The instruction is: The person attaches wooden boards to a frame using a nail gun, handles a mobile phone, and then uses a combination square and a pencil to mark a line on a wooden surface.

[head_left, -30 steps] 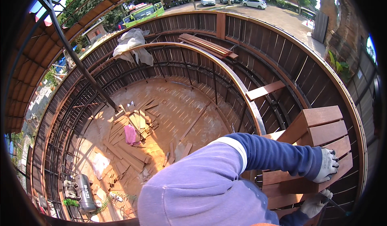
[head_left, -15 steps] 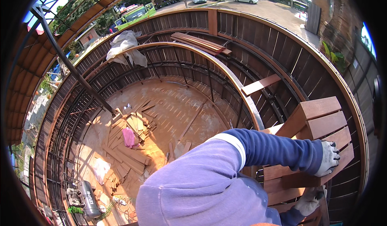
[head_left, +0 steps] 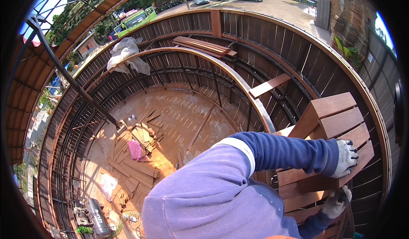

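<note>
My left hand [head_left: 347, 158], in a pale glove with dark fingertips, lies on top of a stepped structure of reddish-brown wooden slats [head_left: 341, 124]. Its fingers are stretched across the slats. Lower down, beside the near end of the structure, is my right hand [head_left: 335, 202], also gloved, with its fingers bent. A dark, thin curved edge runs down next to it. What the right hand grips is hidden. More slats [head_left: 302, 202] lie just left of the right hand, partly covered by my sleeve.
A curved wall of dark boards [head_left: 272, 36] rings the space, with an inner curved rail [head_left: 226, 66]. One loose plank [head_left: 269, 85] bridges the frame; stacked planks [head_left: 202, 45] rest farther off. Below lie wood offcuts [head_left: 132, 170], a pink cloth [head_left: 135, 150] and a black air compressor [head_left: 97, 217].
The view has shifted slightly. My left hand stays on the slats. My right hand has risen a little and moved rightward, closer to the structure's edge.
</note>
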{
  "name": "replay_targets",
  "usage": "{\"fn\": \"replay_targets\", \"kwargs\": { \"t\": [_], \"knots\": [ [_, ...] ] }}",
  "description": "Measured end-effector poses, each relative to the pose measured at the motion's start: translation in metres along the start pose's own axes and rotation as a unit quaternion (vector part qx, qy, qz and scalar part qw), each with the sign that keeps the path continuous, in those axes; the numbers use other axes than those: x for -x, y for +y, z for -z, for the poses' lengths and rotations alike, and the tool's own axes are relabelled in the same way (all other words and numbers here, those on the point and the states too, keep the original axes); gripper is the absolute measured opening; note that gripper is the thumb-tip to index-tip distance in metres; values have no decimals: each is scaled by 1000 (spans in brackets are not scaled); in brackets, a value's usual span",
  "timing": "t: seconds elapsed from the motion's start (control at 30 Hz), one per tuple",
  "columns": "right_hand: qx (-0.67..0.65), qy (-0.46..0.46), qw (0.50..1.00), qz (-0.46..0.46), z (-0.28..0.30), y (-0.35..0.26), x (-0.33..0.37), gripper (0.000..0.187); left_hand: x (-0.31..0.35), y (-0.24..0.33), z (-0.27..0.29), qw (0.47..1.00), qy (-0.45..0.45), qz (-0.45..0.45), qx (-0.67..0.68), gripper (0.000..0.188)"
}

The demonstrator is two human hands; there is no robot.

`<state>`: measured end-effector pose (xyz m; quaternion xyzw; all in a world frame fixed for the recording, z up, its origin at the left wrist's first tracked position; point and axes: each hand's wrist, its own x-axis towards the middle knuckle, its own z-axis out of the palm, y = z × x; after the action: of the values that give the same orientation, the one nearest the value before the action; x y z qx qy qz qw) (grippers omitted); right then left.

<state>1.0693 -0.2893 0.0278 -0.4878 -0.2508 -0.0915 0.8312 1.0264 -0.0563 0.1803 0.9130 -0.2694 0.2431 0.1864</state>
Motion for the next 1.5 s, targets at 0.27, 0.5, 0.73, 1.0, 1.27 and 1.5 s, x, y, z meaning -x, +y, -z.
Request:
{"fn": "replay_targets", "kwargs": {
  "t": [0.27,0.5,0.73,1.0,1.27,1.5],
  "knots": [
    [-132,-67,982,-121,13,9,-19,51,0,-1,-2,1000,11,0,1,37],
    [-85,-106,985,-106,12,9,-24,46,3,2,6,1000,16,9,-9,34],
    [-45,-87,993,-63,11,-7,-9,50,-4,10,12,1000,-22,11,-17,38],
    [-100,7,995,-13,-50,-31,25,44,-3,-3,-2,998,14,-4,-61,36],
    [63,58,996,11,-54,-41,41,26,-17,7,-1,996,-31,-36,-80,35],
    [5,-40,999,-14,-34,-42,15,26,-17,10,5,996,-48,-50,-58,35]
  ]
}}
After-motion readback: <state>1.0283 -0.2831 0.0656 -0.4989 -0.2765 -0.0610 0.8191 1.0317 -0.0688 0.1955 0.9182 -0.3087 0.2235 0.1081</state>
